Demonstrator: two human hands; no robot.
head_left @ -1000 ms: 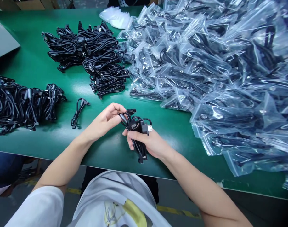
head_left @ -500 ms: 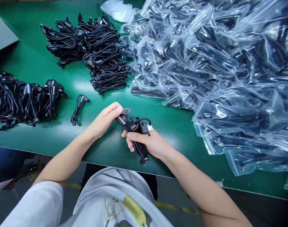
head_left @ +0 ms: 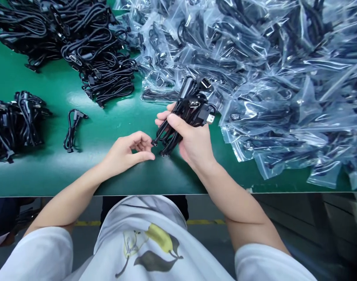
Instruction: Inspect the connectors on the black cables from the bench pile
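Note:
A bunch of black USB cables (head_left: 184, 109) is gripped in my right hand (head_left: 196, 142), thumb across the front. Their connectors point up and to the right, one with a light metal plug, and the lower ends hang down to the left. My left hand (head_left: 128, 152) is just left of those lower ends, fingers curled and thumb apart, holding nothing; whether a fingertip touches a cable end I cannot tell. On the green table (head_left: 108, 171), a single folded black cable (head_left: 73, 128) lies to the left of my left hand.
Several bundled black cables (head_left: 99, 50) are piled at the back left, and another heap of cables (head_left: 18, 125) lies at the left edge. Clear plastic bags (head_left: 254, 86) with black cables cover the right side. The table's front edge (head_left: 166, 194) runs before my body.
My right hand has lifted and turned the cable bunch up and to the right. My left hand has let go of the connector at its upper end and is now by the lower ends. The view has shifted.

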